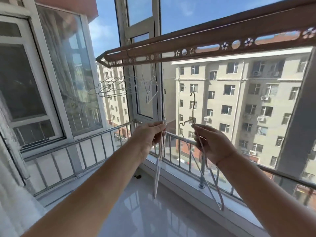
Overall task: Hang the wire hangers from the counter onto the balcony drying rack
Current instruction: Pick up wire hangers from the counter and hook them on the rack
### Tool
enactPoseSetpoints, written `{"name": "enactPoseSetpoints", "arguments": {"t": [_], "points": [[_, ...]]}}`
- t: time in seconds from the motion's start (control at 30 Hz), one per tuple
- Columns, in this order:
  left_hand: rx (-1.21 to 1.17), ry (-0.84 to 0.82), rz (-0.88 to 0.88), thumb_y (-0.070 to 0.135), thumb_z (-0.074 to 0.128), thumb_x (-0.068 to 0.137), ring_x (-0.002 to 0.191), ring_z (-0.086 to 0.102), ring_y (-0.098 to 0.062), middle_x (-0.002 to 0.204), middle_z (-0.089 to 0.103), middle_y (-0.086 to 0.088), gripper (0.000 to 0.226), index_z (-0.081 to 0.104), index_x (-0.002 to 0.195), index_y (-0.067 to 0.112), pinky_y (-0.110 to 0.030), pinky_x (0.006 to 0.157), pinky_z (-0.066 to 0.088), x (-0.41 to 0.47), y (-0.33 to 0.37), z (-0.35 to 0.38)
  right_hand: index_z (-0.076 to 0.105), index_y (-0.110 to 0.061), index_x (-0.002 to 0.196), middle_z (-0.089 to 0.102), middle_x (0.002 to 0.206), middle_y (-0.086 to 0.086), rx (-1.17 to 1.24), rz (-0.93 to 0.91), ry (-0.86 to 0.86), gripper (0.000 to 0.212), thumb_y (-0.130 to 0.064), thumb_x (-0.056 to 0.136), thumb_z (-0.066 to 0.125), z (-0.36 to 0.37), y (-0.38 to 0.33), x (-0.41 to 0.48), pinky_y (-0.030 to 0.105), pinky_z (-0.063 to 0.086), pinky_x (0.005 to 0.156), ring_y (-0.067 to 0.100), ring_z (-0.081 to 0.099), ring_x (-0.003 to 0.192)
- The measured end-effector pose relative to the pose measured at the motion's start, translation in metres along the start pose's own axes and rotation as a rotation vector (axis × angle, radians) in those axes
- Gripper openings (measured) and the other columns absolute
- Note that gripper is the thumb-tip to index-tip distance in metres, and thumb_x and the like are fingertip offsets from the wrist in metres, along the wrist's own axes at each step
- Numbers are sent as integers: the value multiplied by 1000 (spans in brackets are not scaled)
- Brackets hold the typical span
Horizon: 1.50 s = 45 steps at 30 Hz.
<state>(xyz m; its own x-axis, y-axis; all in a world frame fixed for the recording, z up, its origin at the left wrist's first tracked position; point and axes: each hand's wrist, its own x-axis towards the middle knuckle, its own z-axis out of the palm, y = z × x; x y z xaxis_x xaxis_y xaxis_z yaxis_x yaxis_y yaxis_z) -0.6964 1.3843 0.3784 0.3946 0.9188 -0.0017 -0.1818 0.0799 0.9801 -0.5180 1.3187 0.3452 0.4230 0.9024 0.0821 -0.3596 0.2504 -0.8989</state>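
Holding two wire hangers below drying rack [188, 43], we note glossy white surface [153, 211] nearest, under rack. Left grip [150, 135] pinches white hanger [157, 173], edge-on, hook up, short of rack. Right grip [213, 144] curls round neck of second hanger [193, 108], hook up, below rack's middle. Railing [95, 139] beyond grips, lower than rack. Hanger cluster [111, 88] hangs at rack's left end, lone hung hanger [151, 89] just right. Apartment block [239, 100] far behind rack.
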Motion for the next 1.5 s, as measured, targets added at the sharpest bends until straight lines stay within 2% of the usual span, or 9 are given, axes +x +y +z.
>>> {"name": "enactPoseSetpoints", "arguments": {"t": [0.13,0.2,0.33,0.4,0.5,0.63,0.83,1.03,1.5], "points": [[-39,-54,20,4,60,86,77,57,-15,85,64,-8,17,65,103,1,-23,64,48,67,21,-2,64,-9,83,52,57,1,-8,-77,74,7,-4,84,60,25,-12,53,16,42,41,7,49,45],[-34,-103,32,3,59,87,74,57,-13,82,64,-7,19,65,105,0,-20,61,47,100,37,-3,64,-10,83,53,55,0,-20,-112,127,7,-5,84,60,36,-19,78,16,42,41,7,49,45],[-41,-194,55,3,59,87,70,57,-11,80,63,-5,10,66,95,3,-17,54,48,156,68,-7,65,-11,82,52,59,1,-41,-184,182,6,-6,83,62,55,-32,119,16,42,42,9,48,49],[-35,-222,73,3,60,87,71,57,-11,81,63,-5,15,66,100,1,-18,56,47,182,82,-8,65,-11,79,51,60,2,-55,-226,209,8,-5,83,62,64,-38,137,16,41,42,10,46,51],[-41,-262,90,5,62,86,71,57,-11,81,64,-5,21,65,106,0,-16,51,47,218,100,-8,65,-10,81,49,61,3,-107,-294,243,7,-6,84,60,74,-49,164,19,40,45,13,43,55],[-47,-305,109,5,63,85,76,58,-12,85,65,-6,21,66,105,1,-20,61,48,257,113,-3,66,-10,83,48,63,4,-191,-347,280,6,-8,85,61,82,-62,196,23,37,50,15,42,55],[-35,-348,128,4,60,87,73,57,-12,82,64,-5,19,66,105,1,-20,63,47,291,118,7,65,-8,87,50,66,5,-200,-379,290,4,-6,85,61,83,-77,233,20,42,48,14,47,58],[-48,-365,109,4,59,88,72,56,-10,82,63,-5,24,64,111,-1,-16,56,46,314,116,18,65,-6,86,50,65,5,-197,-388,314,4,-6,86,61,76,-81,253,19,44,47,14,46,58],[-55,-361,72,3,57,89,71,55,-12,81,62,-7,25,62,112,-3,-16,53,49,334,98,16,63,-8,86,48,65,4,-222,-339,361,5,-7,87,59,67,-70,263,22,41,56,14,44,59]]}}
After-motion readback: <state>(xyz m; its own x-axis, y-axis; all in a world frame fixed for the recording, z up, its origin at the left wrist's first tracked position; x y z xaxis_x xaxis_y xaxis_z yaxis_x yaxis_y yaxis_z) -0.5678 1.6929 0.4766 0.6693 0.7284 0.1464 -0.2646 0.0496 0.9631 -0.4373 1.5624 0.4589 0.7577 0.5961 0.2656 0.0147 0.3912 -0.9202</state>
